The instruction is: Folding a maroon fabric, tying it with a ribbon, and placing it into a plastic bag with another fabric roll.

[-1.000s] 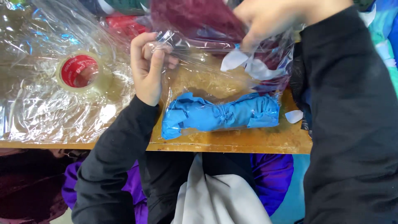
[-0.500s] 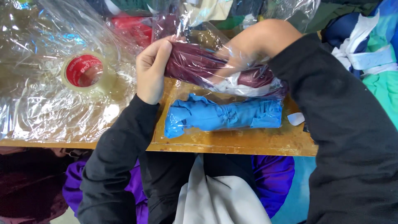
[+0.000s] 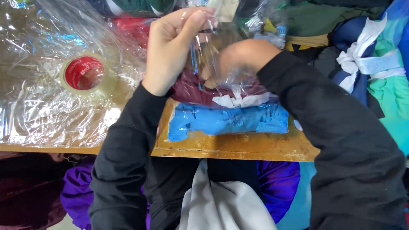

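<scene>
Head view. Left hand (image 3: 170, 47) is raised over the middle of the bench (image 3: 238, 147), thumb and fingers pinched on the upper edge of a clear plastic bag (image 3: 213, 51), lifting that edge. Grip: clenched on the film.

Right hand (image 3: 238, 57) is pushed inside the bag mouth, seen only through the wrinkled plastic. It presses down toward a dark maroon garment (image 3: 194, 91) in the bag; whether the fingers grasp the cloth cannot be told, they are hidden behind film and knuckles.

The maroon garment lies inside the bag near the middle of the bench, a little back from the front edge. A white folded piece (image 3: 238, 101) lies touching its near side.

Just in front of these, nearer the front edge, a bright blue folded garment (image 3: 226, 119) lies lengthwise, parallel to that edge, and looks wrapped in clear film.

Left part of the bench: a pile of loose clear plastic sheets (image 3: 47, 106) covers the surface out to the left edge. A roll of clear tape with a red core (image 3: 85, 74) sits on the sheets, lying flat, well apart from the bag.

Far right corner and beyond: a heap of mixed clothing (image 3: 366, 55), navy, white, green and teal.

Both forearms are in black sleeves (image 3: 336, 140).
</scene>
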